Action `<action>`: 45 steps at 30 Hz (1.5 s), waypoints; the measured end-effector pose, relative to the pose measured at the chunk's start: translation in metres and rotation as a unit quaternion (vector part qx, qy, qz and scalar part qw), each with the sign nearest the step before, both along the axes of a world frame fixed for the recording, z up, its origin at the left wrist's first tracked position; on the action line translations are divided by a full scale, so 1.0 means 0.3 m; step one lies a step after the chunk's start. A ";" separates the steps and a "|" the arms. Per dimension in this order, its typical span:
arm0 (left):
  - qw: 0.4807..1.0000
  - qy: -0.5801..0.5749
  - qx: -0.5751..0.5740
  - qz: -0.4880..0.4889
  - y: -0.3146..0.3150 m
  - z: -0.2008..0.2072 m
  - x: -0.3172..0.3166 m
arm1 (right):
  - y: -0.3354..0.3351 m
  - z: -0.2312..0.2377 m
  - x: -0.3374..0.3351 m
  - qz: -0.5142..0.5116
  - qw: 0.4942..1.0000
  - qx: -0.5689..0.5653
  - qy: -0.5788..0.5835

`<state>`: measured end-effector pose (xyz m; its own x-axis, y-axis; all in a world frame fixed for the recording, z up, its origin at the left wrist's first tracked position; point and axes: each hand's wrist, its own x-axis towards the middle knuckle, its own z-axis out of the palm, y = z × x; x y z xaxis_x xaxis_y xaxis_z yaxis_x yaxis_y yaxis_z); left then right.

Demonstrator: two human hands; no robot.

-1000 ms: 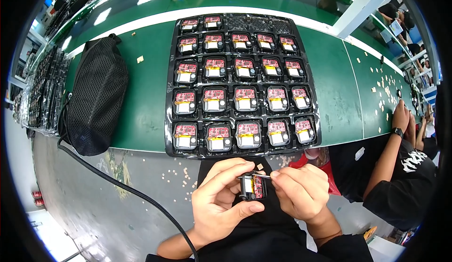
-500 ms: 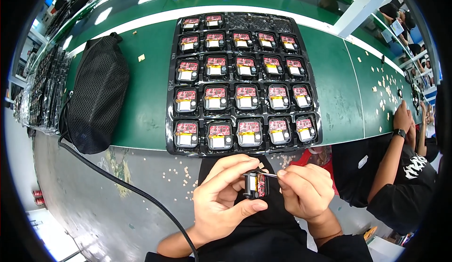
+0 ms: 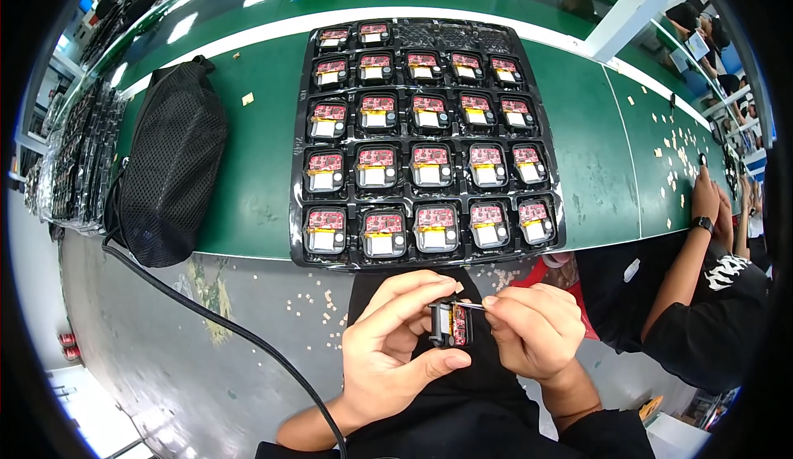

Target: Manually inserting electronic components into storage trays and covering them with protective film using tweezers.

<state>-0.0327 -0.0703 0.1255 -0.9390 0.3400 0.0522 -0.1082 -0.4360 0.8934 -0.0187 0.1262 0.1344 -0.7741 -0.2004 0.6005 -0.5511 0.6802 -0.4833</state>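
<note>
Over my lap, my left hand (image 3: 395,347) grips a small square black device casing (image 3: 452,324) by its edges, tilted so that its inside shows. Inside are a red circuit board, a pale block and a bit of yellow tape. My right hand (image 3: 537,327) pinches a thin metal tool (image 3: 473,305), seemingly tweezers, its tip at the casing's upper edge. A small tan piece (image 3: 459,287) shows by my left fingertips. Just beyond my hands, a black plastic tray (image 3: 301,186) holds rows of similar open casings; several pockets in its far row hold none.
The tray lies on a green workbench (image 3: 248,162). A black mesh bag (image 3: 169,162) lies to its left, near stacked plastic-wrapped trays (image 3: 78,162). A black cable (image 3: 239,335) crosses at lower left. Tan scraps dot bench and floor. At right, a co-worker's arm (image 3: 681,273) reaches over the bench.
My hands and the casing have hardly moved; the tool's tip remains at the casing's upper edge. At right, the co-worker's hand has shifted slightly farther over the bench.
</note>
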 end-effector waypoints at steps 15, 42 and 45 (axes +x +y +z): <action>0.998 0.056 -0.001 0.014 -0.030 0.038 -0.034 | 0.078 0.010 -0.042 -0.097 0.994 -0.058 0.003; 0.703 0.357 -0.606 0.102 0.189 0.107 -0.912 | 0.259 -0.084 -0.174 -0.259 0.933 -0.245 -0.042; 0.660 0.414 -0.617 0.113 0.193 0.106 -0.896 | 0.256 -0.081 -0.177 -0.265 0.935 -0.232 -0.034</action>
